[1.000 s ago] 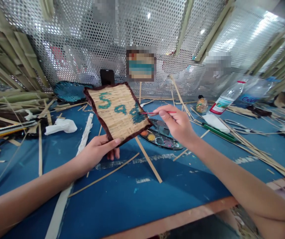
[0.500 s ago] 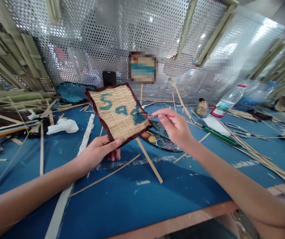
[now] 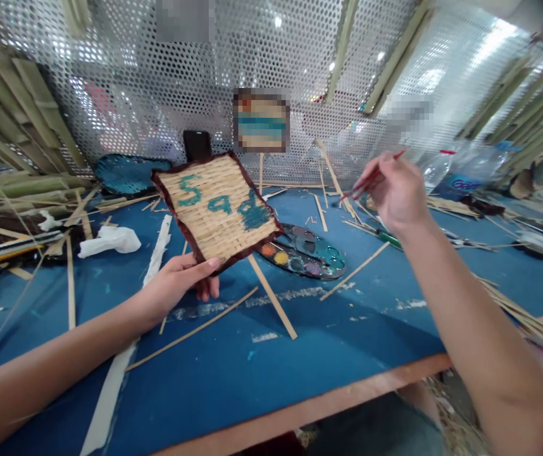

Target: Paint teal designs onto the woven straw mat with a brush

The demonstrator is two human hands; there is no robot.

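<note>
My left hand grips the near corner of a small woven bamboo mat and holds it tilted up above the blue table. The mat has a dark red border and teal painted letters. My right hand is raised to the right of the mat, fingers pinched on a thin red paintbrush whose tip points down and left. A paint palette with several colour wells lies on the table below and between the hands.
Loose bamboo strips and sticks lie scattered over the table. Crumpled white tissue sits at the left. Plastic bottles and scissors are at the right. A perforated metal screen closes the back, with a dark phone leaning on it.
My right hand has lifted the brush off the mat's right edge and swung up and to the right. The left hand still holds the mat, which has shifted slightly left.
</note>
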